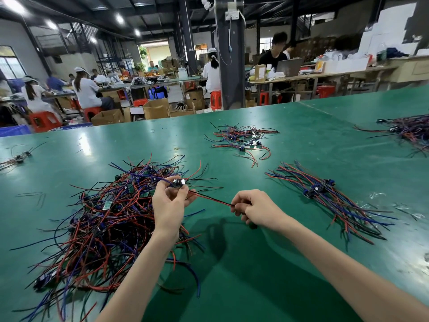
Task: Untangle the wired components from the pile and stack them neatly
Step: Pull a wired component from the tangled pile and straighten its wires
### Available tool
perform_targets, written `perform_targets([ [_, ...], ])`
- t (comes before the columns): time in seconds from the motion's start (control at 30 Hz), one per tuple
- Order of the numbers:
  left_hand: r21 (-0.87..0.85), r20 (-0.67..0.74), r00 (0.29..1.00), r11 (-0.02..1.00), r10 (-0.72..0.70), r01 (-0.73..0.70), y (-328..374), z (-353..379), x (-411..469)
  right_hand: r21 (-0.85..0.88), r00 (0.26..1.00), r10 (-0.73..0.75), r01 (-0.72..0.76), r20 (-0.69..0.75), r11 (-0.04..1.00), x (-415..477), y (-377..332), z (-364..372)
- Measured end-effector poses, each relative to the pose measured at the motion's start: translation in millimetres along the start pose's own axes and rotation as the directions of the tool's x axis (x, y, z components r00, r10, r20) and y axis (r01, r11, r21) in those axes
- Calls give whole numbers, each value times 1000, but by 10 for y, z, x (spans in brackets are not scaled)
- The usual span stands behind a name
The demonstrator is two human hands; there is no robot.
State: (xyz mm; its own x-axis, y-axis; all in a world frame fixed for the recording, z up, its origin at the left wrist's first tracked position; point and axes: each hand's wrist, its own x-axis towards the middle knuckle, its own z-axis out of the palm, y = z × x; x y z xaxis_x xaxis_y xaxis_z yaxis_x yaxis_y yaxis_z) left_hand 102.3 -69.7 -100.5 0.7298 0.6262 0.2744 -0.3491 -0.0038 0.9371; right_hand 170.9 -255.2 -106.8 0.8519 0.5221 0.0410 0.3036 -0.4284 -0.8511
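While the left hand (170, 201) pinched a small circuit board (178, 183) between thumb and curled fingertips, the right hand (253, 209) gripped the far end of that board's red and black wire pair (211, 198), its fingers curled round the strands. The pair ran taut and nearly straight between the two hands, raised above the green table (255, 263). The board was held over the right edge of the tangled pile (104, 219), a broad mass of red, black and blue leads with small green boards showing among them, which lay on the left side of the table under the left forearm. Blue and black leads ran from the board back toward the pile; whether they were caught in it could not be told from this view. To the right of the right hand, well apart from the pile, lay the neat stack (325, 198): boards bunched together at its middle, with their leads fanned out roughly parallel on both sides. Farther back sat a loose heap (241, 138) of the same parts, another heap (408, 131) near the right edge, and a small bunch (16, 159) at the far left
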Motion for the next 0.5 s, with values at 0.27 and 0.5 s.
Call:
perform_targets([
  [0.27,7,1,1000,1000,17,-17,16,-7,-7,-45,1000,-25,26,16,999,4,-6,0],
  [0.5,3,-15,1000,1000,12,-12,21,-33,35,109,990,-142,142,-5,984,-23,-47,-9],
])
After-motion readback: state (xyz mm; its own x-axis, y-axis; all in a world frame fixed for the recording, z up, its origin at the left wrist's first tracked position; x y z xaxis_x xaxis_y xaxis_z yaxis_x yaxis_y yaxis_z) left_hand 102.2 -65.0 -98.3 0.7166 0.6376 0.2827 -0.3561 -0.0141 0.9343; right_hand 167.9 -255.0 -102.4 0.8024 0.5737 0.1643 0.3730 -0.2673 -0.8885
